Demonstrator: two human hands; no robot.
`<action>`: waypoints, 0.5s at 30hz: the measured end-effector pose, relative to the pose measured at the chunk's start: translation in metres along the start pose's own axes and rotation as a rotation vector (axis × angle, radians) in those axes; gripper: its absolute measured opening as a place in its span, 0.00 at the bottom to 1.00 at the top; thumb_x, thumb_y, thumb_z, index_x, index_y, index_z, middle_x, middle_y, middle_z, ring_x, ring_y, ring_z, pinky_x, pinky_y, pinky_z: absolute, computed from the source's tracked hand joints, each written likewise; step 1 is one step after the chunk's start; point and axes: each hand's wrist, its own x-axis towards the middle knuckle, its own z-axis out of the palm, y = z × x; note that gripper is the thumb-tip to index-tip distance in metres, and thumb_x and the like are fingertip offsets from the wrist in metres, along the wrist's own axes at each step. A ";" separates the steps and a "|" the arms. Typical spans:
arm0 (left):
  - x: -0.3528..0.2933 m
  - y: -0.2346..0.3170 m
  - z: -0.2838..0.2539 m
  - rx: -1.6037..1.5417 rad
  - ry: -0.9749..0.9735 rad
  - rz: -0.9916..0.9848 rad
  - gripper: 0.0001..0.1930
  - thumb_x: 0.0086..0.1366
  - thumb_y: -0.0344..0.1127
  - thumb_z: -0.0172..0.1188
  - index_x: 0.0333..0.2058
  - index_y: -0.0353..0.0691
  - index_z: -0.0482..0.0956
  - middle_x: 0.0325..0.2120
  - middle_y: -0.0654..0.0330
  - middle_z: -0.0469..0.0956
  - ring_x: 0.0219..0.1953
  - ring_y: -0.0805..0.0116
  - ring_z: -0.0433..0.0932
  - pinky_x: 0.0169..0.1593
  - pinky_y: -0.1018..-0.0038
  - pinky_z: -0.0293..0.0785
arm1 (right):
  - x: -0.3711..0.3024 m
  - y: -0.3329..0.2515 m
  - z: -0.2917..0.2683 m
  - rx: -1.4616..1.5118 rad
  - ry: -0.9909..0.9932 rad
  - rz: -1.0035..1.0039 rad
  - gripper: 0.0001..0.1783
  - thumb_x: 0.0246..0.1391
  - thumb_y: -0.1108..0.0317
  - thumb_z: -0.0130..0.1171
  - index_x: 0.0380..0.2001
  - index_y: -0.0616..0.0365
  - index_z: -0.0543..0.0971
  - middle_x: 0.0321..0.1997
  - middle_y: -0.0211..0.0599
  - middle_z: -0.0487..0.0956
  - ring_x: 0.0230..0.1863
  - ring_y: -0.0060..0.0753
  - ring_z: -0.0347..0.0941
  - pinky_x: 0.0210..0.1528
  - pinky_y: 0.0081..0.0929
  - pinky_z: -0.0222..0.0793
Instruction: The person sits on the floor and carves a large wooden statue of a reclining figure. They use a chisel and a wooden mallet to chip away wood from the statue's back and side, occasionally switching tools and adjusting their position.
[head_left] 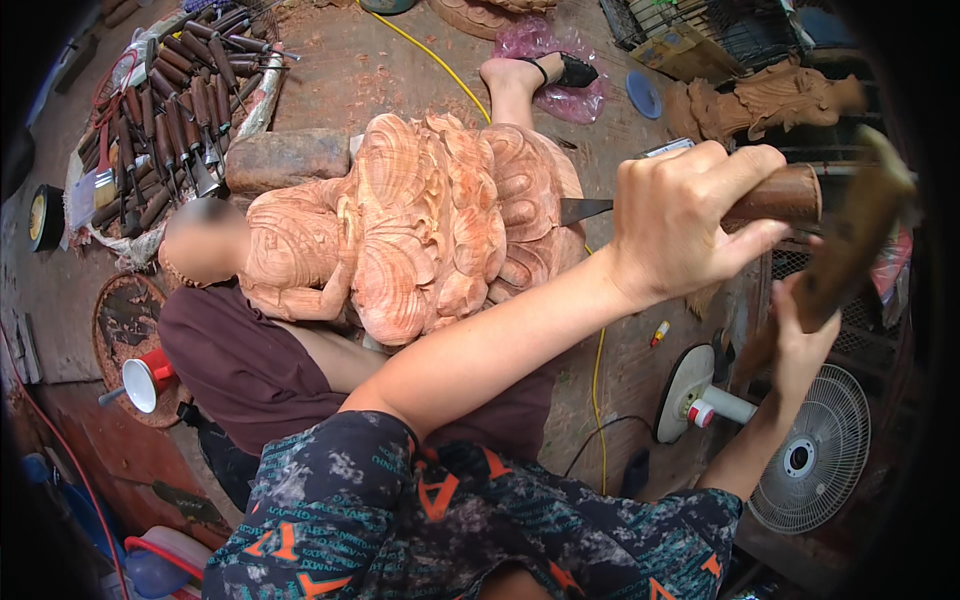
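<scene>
A carved reddish wooden seated figure [430, 230] lies on its side across the floor in front of me, its head end to the left. My left hand [675, 215] is closed round the wooden handle of a chisel [775, 195]. The chisel's metal blade reaches left to the rim of the figure's petalled base; whether it bites into the wood I cannot tell. To the right, my right hand [803, 325] grips a wooden mallet [850, 230], raised beside the chisel's butt end and blurred by motion. A gap shows between mallet and handle.
Many wooden-handled chisels [175, 110] lie in a tray at upper left, near a wooden block [287, 160]. A red mug [148, 378] stands at left. A fan [805, 450] is at lower right, below another carving [760, 100]. A yellow cable [430, 50] crosses the floor.
</scene>
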 end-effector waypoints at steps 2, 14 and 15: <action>-0.002 -0.001 0.000 -0.015 -0.014 -0.018 0.21 0.44 0.43 0.71 0.39 0.44 0.80 0.27 0.58 0.81 0.26 0.60 0.80 0.28 0.70 0.75 | -0.007 0.005 0.007 -0.049 0.047 -0.019 0.30 0.49 0.82 0.58 0.57 0.63 0.67 0.31 0.25 0.70 0.30 0.15 0.63 0.37 0.13 0.60; -0.024 0.026 -0.001 -0.019 -0.104 0.169 0.24 0.39 0.45 0.69 0.39 0.48 0.80 0.18 0.64 0.71 0.20 0.65 0.74 0.23 0.71 0.70 | -0.046 0.024 -0.004 0.134 0.124 0.094 0.27 0.50 0.79 0.59 0.55 0.67 0.66 0.34 0.31 0.72 0.33 0.21 0.69 0.38 0.19 0.67; -0.024 0.024 -0.002 -0.006 -0.096 0.166 0.24 0.39 0.45 0.69 0.39 0.48 0.80 0.18 0.64 0.71 0.20 0.65 0.74 0.23 0.71 0.70 | -0.048 0.028 -0.010 0.169 0.059 0.126 0.27 0.50 0.78 0.58 0.55 0.66 0.66 0.33 0.32 0.71 0.31 0.21 0.68 0.37 0.19 0.66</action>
